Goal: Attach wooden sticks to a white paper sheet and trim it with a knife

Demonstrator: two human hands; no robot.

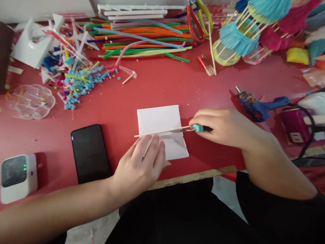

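A folded piece of white paper (159,118) lies on the red table in front of me. Across it runs a thin wooden stick (165,130), with a slim metal blade or rod alongside. My left hand (143,162) rests palm down over the paper's near left part. Its fingers are stretched out, the tips touching the stick's left portion; what lies beneath the palm is hidden. My right hand (220,127) is closed around the teal and black handle (199,127) of the thin metal tool. The stick's right end meets those fingers.
A black phone (91,152) and a white device (19,176) lie left. Cut scraps (78,81) and coloured pipe cleaners (142,37) spread behind. Pliers (195,23), a red lighter (205,64), a blue glue gun (261,105) and a fringed paper model (236,40) are at right.
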